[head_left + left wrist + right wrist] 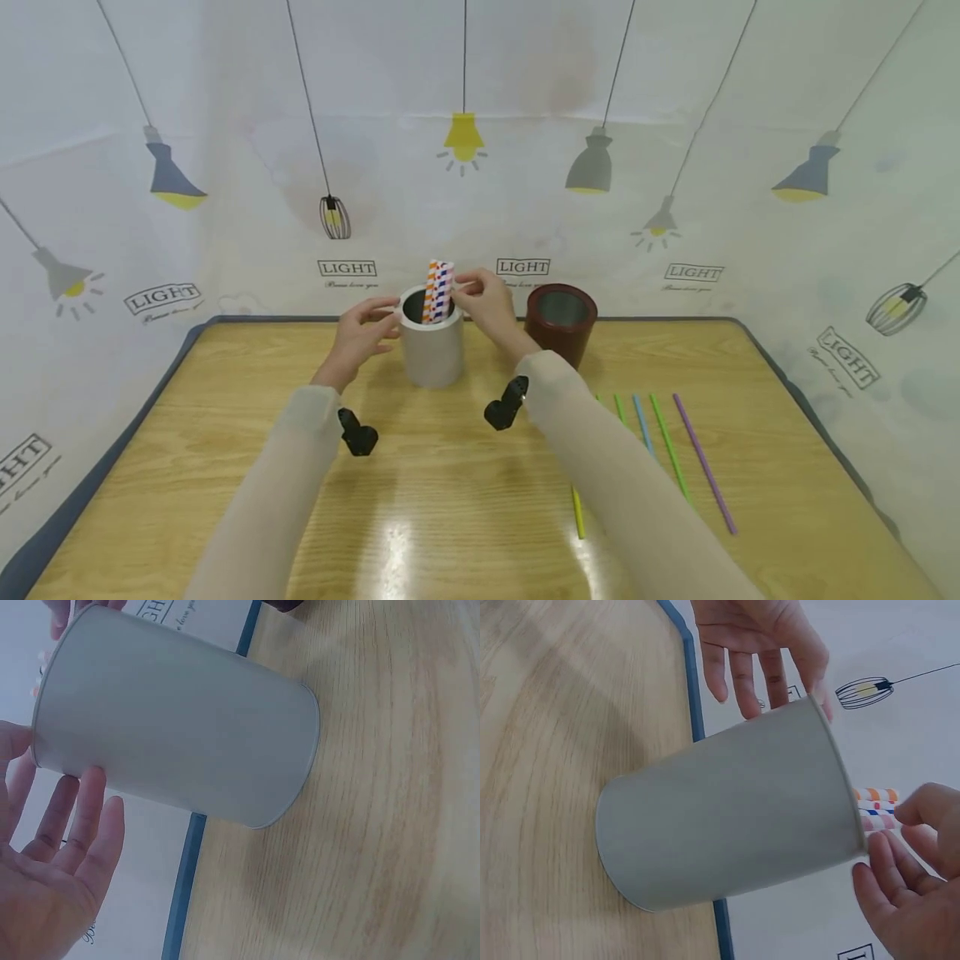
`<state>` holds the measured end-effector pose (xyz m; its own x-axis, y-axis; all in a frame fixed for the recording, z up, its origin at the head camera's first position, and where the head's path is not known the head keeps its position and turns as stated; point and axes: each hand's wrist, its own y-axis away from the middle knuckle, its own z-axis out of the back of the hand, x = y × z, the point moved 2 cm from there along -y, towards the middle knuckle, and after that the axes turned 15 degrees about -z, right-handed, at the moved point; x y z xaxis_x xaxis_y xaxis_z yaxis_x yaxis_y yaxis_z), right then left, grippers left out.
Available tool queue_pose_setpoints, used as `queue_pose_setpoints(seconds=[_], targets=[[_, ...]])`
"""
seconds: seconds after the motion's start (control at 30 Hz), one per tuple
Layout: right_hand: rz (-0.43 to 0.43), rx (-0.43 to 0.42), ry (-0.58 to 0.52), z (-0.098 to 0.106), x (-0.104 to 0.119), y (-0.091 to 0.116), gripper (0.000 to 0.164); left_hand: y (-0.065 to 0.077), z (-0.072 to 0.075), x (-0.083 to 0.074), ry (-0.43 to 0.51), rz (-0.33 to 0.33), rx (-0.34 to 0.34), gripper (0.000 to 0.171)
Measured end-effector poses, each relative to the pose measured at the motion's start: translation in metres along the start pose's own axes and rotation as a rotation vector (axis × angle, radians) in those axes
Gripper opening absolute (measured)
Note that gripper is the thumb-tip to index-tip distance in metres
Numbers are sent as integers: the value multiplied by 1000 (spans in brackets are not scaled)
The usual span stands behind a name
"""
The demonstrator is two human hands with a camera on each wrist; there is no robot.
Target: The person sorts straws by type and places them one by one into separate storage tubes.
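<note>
A pale grey cylindrical container (432, 354) stands upright on the table. Out of its mouth rises a bunch of paper straws (438, 292), with orange, blue and pink patterns on white. My left hand (363, 333) touches the container at its left rim, fingers spread along the outer wall (172, 712). At the right side of the rim, my right hand (487, 304) pinches at the straws between thumb and forefinger. Its other fingers rest close by the rim in the right wrist view, where only the upper ends of the straws (877, 804) show past the container.
A dark red cylindrical container (561, 329) stands to the right, partly behind my right wrist. Several plain coloured straws lie on the wooden table (262, 467), among them a purple straw (705, 462) and a yellow straw (578, 512). A printed backdrop (405, 200) rises behind.
</note>
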<state>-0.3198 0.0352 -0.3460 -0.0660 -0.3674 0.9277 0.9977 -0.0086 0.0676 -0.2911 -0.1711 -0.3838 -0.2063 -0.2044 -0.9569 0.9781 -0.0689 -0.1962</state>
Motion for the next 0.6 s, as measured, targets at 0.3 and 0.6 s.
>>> queue_pose_setpoints(seconds=[0.3, 0.6], targets=[[50, 237, 137, 19, 4, 12, 28, 6, 7, -6, -58, -24, 70, 43], [130, 310, 254, 44, 1, 26, 27, 20, 1, -28, -116, -79, 96, 40]])
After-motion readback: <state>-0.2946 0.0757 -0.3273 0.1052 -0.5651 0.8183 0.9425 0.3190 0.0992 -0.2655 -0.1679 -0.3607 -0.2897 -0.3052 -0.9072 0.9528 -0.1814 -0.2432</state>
